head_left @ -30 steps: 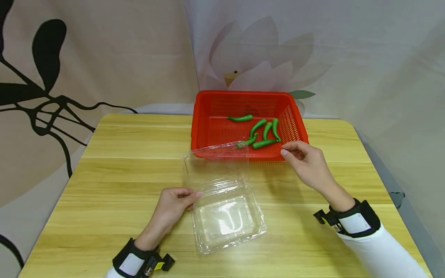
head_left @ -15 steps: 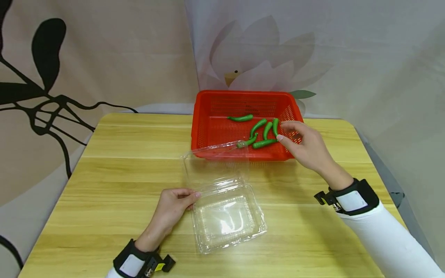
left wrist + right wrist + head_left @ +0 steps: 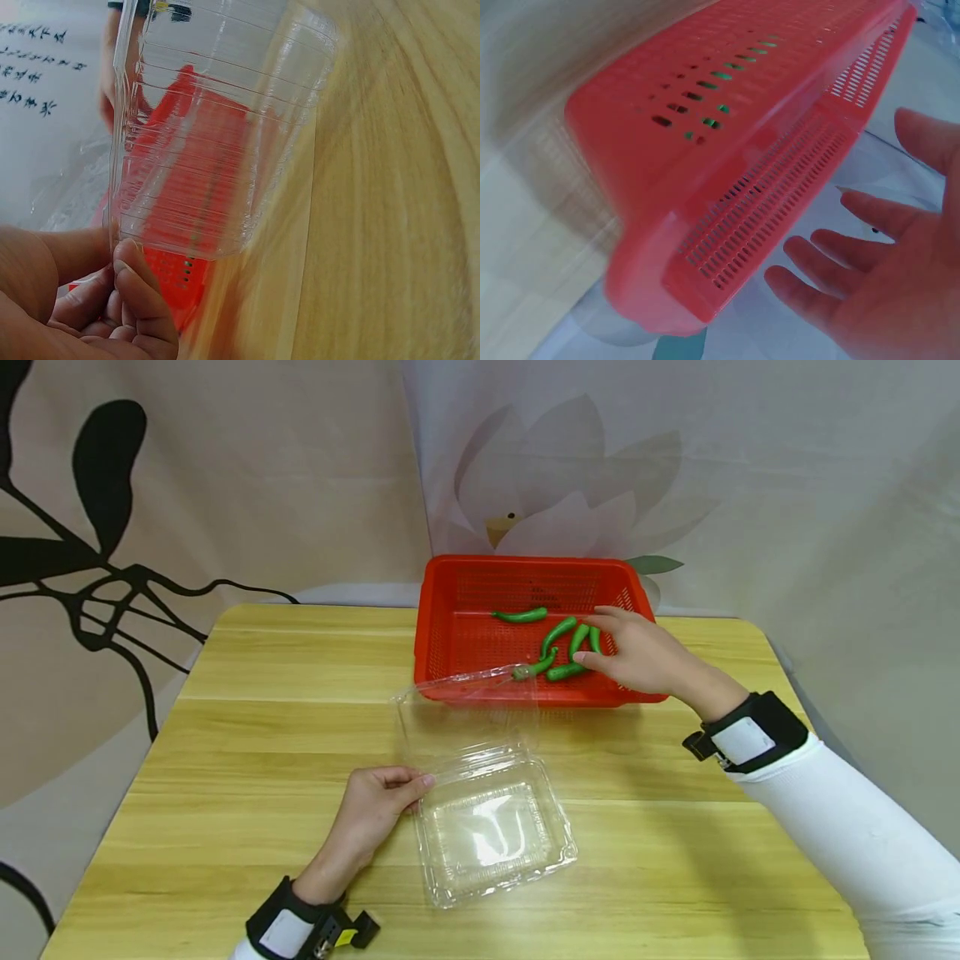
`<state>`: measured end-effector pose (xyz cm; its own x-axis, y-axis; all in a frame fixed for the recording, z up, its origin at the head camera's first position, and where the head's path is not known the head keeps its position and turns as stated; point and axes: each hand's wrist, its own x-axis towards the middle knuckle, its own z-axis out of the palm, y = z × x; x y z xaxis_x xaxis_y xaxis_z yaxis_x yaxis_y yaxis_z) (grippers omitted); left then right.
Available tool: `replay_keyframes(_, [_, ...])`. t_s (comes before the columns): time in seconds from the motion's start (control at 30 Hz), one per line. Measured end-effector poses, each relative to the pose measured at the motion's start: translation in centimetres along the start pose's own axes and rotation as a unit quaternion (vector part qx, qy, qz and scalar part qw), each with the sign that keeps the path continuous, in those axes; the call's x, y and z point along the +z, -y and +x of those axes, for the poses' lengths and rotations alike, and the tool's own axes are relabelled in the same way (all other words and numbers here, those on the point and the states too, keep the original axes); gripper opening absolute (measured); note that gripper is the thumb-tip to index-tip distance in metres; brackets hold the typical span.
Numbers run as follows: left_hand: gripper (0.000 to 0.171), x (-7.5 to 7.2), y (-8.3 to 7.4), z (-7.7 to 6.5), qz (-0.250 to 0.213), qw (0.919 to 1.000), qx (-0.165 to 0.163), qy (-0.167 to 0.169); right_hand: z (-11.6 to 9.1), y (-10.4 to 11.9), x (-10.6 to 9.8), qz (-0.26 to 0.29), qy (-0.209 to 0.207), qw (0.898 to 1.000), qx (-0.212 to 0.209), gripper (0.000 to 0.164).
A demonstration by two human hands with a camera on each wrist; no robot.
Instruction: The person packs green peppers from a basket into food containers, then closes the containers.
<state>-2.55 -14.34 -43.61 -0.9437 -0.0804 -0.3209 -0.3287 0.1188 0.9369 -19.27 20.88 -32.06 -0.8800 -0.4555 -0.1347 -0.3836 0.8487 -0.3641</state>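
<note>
My left hand (image 3: pixel 371 814) pinches the left rim of a clear plastic clamshell box (image 3: pixel 491 835), which lies with its lid raised on the table. In the left wrist view, the thumb and fingers (image 3: pixel 139 289) grip the thin plastic edge. Beyond the box, a red plastic basket (image 3: pixel 465 647) contains several green chili peppers (image 3: pixel 520 616). My right hand (image 3: pixel 637 652) is over the basket's right side, thumb and fingers spread around the chilies there and partly hiding them. In the right wrist view its fingers (image 3: pixel 802 292) are spread and hold nothing.
A light wooden table (image 3: pixel 247 760) carries the box and basket. The raised lid (image 3: pixel 457 718) overlaps the basket's front rim in the head view. Behind the table hangs a printed cloth (image 3: pixel 315 468). A strap with a small camera (image 3: pixel 742 735) sits on each wrist.
My right hand has moved from the basket's front right corner inward and to the left over the chilies, its fingers spreading wider. The left hand and the box have stayed put.
</note>
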Motion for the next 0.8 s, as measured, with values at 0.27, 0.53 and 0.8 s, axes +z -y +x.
replay_keyframes(0.27, [0.015,0.0,0.1,0.0,-0.004,1.0,-0.001,0.001,2.7,0.8,-0.5,-0.062,0.083,0.995,-0.004,0.068])
replay_keyframes(0.53, [0.014,0.0,0.1,0.2,-0.001,1.0,-0.003,0.0,4.8,1.0,-0.4,-0.076,0.14,0.987,0.014,0.05])
replay_keyframes(0.8, [0.015,-0.1,0.3,0.3,-0.003,1.0,-0.001,0.0,6.8,1.3,0.3,-0.15,0.166,0.975,-0.005,0.022])
